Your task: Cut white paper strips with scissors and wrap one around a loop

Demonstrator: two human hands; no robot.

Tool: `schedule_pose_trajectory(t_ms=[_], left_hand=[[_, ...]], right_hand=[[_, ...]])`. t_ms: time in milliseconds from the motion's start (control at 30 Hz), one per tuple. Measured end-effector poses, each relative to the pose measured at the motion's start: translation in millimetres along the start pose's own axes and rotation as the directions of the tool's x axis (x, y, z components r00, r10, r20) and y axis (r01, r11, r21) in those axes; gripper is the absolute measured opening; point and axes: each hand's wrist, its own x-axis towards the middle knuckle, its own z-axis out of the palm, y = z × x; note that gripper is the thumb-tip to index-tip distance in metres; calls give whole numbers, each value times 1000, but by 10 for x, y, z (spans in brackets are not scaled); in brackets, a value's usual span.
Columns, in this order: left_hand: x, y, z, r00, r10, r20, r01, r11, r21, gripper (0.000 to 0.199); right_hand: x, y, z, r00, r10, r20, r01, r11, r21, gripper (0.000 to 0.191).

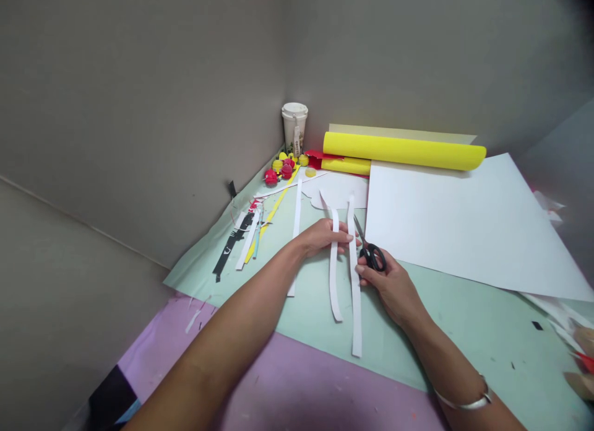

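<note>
My left hand [325,236] is closed on a white paper strip [335,270] that hangs down over the table. Its fingertips reach a second white strip [355,295] just to the right. My right hand [383,285] holds black-handled scissors [375,256], blades pointing up and away, and its thumb and fingers also pinch that second strip. Another long white strip [297,214] lies flat on the pale green sheet, partly beneath my left arm. Beyond my hands lies a white paper piece with a curved edge [341,186].
A large white sheet [455,226] lies right, beside a yellow roll [403,151]. A lidded cup [294,127] stands in the corner near red and yellow balls [286,171]. Black scraps [229,251] and a yellow strip [273,211] lie left. Grey walls rise behind.
</note>
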Motion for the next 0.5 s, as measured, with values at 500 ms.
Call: schedule_pose_trajectory(t_ms=[500], left_hand=[[48,11,86,951,114,-288,-145,986,-86,14]], right_hand=[[-27,-55,26,999,29,20,-28,998,-57,41]])
